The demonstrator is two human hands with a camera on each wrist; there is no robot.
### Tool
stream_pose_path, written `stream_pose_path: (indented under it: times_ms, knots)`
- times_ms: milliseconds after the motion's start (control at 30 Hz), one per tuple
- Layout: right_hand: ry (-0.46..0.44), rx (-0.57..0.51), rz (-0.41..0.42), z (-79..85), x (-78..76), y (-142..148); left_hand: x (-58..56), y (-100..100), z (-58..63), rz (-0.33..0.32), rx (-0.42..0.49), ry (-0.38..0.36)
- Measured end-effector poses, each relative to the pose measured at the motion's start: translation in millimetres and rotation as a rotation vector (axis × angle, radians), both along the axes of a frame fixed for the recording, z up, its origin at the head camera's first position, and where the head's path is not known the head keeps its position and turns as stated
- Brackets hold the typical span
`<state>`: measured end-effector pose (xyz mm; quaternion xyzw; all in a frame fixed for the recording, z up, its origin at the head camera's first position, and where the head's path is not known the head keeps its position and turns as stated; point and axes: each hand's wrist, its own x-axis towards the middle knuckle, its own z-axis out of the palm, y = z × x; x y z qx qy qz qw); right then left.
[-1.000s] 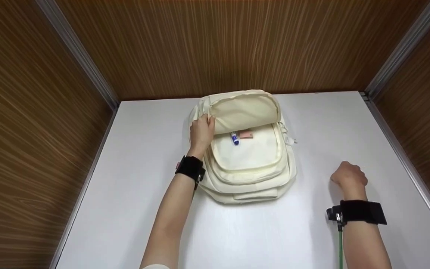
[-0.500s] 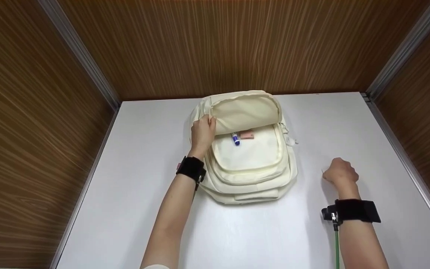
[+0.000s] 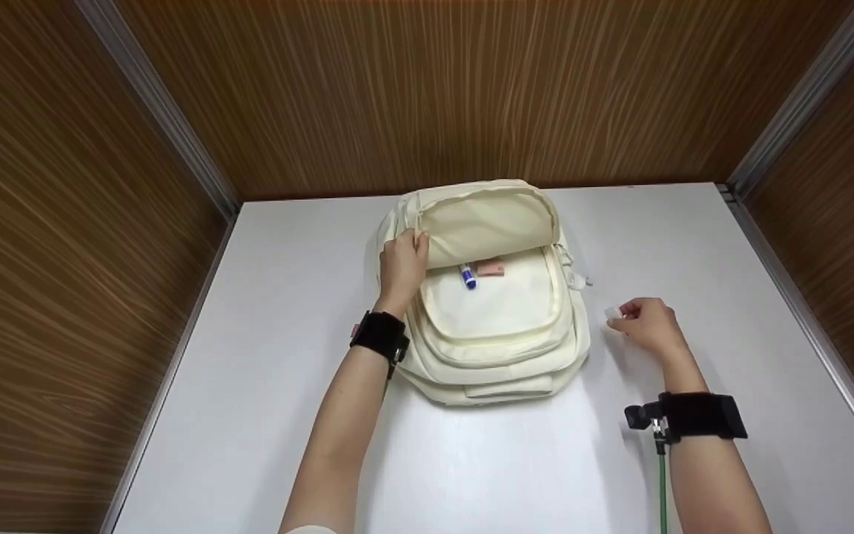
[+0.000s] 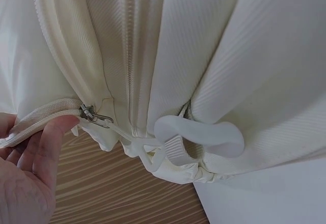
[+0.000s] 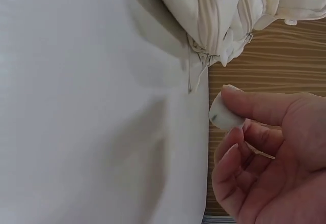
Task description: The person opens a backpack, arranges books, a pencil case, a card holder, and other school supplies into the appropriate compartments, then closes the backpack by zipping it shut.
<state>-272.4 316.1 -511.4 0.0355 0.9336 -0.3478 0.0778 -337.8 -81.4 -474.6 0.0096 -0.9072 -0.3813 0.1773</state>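
Note:
A cream backpack (image 3: pixel 494 308) lies on the white table with its front pocket unzipped. My left hand (image 3: pixel 403 265) pinches the left edge of the pocket's flap (image 3: pixel 490 222), holding it folded up. In the left wrist view, a metal zip slider (image 4: pixel 89 113) sits right by the thumb tip. Inside the pocket show a blue-and-white marker (image 3: pixel 468 277) and a small pink block (image 3: pixel 490 267), both partly under the flap. Right of the bag, my right hand (image 3: pixel 649 324) pinches a small white eraser (image 5: pixel 224 113) with a dark smudge, above the table, between thumb and fingers.
White strap ends and a zip pull (image 3: pixel 577 280) stick out from the bag's right side, near my right hand. Wood-grain panels (image 3: pixel 471 89) enclose the table (image 3: pixel 286 311) at the back and sides. A green cable (image 3: pixel 662 489) trails from the right wrist camera.
My right hand has moved left and forward towards the backpack, and turned so that the eraser it pinches now shows. The left hand keeps its grip on the flap.

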Motion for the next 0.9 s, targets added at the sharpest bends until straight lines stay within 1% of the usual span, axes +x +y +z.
stream_pose_path:
  times_ms: [200, 367, 533, 700, 900]
  knots:
    - [0.108, -0.126, -0.046, 6.8, -3.2, -17, 0.0, 0, -0.3, 0.003, -0.003, -0.01]
    - [0.121, -0.284, -0.059, 14.7, -6.4, -38, -0.2, -1, 0.0, 0.01, -0.015, -0.014]
    - [0.123, -0.422, -0.028, 19.4, -13.7, -66, -0.8, -2, -0.6, 0.016, -0.011, 0.001]
    - [0.112, -0.489, 0.004, 23.9, -22.4, -90, -0.2, -3, -1.9, 0.003, -0.011, 0.003]
    - [0.107, -0.51, 0.009, 27.8, -31.8, -114, -1.0, -4, -2.7, 0.003, -0.021, -0.001]
